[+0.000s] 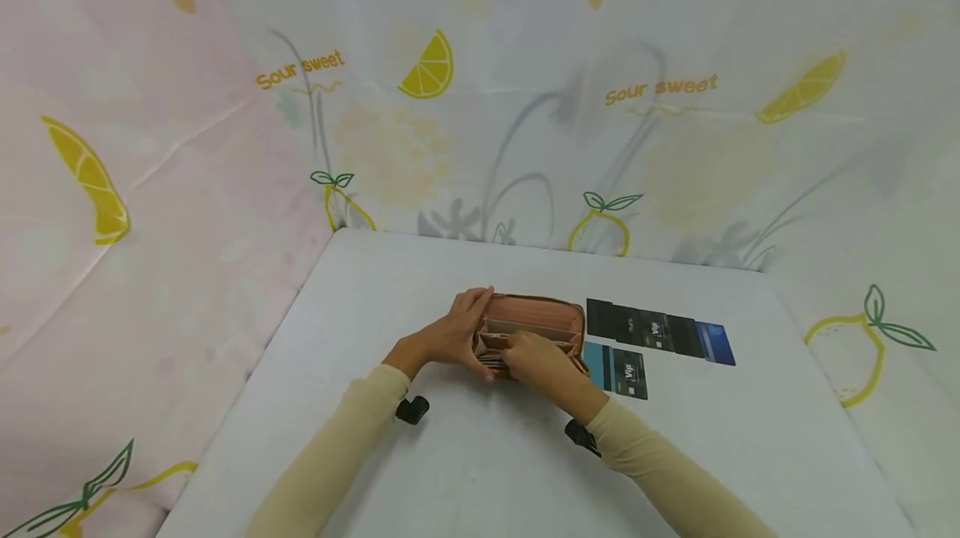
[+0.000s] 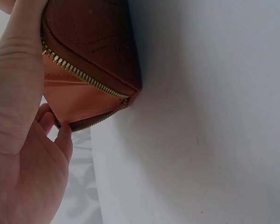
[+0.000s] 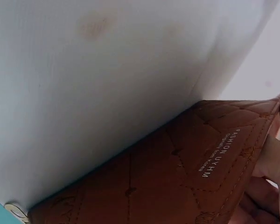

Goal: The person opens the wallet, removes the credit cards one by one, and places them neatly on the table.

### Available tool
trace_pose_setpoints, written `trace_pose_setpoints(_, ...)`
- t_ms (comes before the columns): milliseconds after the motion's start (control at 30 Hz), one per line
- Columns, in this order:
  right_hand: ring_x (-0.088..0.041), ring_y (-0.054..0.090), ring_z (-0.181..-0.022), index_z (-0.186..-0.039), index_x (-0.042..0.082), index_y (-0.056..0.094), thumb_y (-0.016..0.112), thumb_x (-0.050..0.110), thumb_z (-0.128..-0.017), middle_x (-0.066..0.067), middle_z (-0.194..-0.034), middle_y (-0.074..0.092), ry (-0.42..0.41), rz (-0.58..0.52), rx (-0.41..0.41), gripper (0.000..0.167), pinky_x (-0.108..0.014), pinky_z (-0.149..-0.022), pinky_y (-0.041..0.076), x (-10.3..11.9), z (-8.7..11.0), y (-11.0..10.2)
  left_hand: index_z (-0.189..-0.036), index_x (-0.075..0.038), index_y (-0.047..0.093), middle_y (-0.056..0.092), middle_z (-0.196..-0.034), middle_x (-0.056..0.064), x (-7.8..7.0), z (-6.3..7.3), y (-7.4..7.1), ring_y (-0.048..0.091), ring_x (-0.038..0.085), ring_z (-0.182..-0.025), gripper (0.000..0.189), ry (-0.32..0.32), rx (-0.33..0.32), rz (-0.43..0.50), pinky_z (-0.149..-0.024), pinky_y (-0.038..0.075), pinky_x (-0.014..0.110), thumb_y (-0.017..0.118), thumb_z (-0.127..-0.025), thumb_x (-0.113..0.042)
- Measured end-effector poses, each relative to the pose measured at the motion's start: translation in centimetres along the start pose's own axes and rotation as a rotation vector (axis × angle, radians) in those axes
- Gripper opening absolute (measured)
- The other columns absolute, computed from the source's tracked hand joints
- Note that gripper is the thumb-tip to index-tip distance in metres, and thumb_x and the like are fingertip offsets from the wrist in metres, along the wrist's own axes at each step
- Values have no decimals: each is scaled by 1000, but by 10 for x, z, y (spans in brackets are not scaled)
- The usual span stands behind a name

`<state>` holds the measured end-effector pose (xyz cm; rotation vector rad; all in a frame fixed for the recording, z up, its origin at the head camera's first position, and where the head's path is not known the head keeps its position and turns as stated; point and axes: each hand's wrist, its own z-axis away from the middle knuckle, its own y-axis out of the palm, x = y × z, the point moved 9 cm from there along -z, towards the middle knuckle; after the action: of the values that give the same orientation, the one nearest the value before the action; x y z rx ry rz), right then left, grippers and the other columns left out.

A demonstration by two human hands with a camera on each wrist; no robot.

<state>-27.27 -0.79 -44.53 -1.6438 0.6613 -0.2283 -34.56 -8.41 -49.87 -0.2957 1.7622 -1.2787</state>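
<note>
A brown quilted zip wallet (image 1: 531, 310) stands unzipped on the white table, its pinkish lining and card slots facing up. My left hand (image 1: 452, 338) grips its left end, thumb on the near side and fingers at the far edge. In the left wrist view, fingers hold the lining beside the brass zipper (image 2: 84, 77). My right hand (image 1: 542, 361) reaches into the wallet with bent fingers; the fingertips are hidden among the slots, so I cannot tell what they hold. Thin card edges (image 1: 491, 361) show in the near section. The near cover (image 3: 177, 172) carries printed lettering.
Right of the wallet lies an overlapping row of black cards (image 1: 637, 326) ending in a blue card (image 1: 717, 344). Nearer are a teal card (image 1: 596, 365) and a black VIP card (image 1: 630, 373). A lemon-print cloth (image 1: 525, 105) backs the table.
</note>
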Motion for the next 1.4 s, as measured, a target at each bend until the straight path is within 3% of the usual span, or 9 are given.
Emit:
trace_pose_setpoints(133, -14, 60, -70, -81, 12, 76, 80, 21, -80, -1, -75, 63, -6, 8, -18, 9, -25, -64, 51, 5, 4, -8, -157, -7, -3, 11, -155, 8, 3, 1, 2, 13, 24, -139, 147, -11, 10, 29, -108, 33, 42, 92, -54, -54)
trace_pose_setpoints(300, -15, 59, -75, -82, 11, 74, 81, 16, -80, -1, -83, 64, 43, -9, -52, 9, -25, -64, 51, 5, 6, -17, -156, -5, 0, 12, -154, 8, 5, 0, 1, 15, 24, -138, 145, -16, 0, 49, -108, 33, 42, 93, -55, -53)
trace_pose_setpoints(500, -15, 60, -81, -91, 10, 76, 78, 15, -84, 0, -92, 67, 3, -24, -69, 9, -24, -71, 52, 8, 1, -14, -156, -3, 3, 13, -154, 8, 4, -1, -1, 15, 24, -139, 144, -15, -2, 40, -108, 34, 42, 92, -55, -55)
trace_pose_setpoints(800, -15, 59, -79, -89, 9, 75, 78, 11, -83, -1, -82, 62, 68, -96, -84, 7, -26, -70, 52, 0, 1, -17, -157, -5, 0, 10, -155, 7, 7, -1, 0, 12, 23, -140, 143, -26, 18, 45, -109, 33, 40, 87, -58, -62)
trace_pose_setpoints(1100, -12, 47, -62, -73, 8, 66, 75, -2, -80, 0, -70, 50, 52, -196, -267, 15, -26, -56, 43, -5, 9, -49, -156, -3, 1, 11, -155, 8, 5, -3, 1, 14, 24, -139, 145, -22, 12, 31, -109, 32, 41, 87, -56, -63)
trace_pose_setpoints(1400, -12, 50, -65, -79, 7, 70, 75, 0, -81, 0, -73, 53, 67, -248, -295, 9, -24, -57, 45, -13, 12, -53, -157, -7, -2, 10, -155, 7, 6, -3, 0, 13, 24, -139, 145, -32, 22, 42, -110, 32, 41, 86, -57, -64)
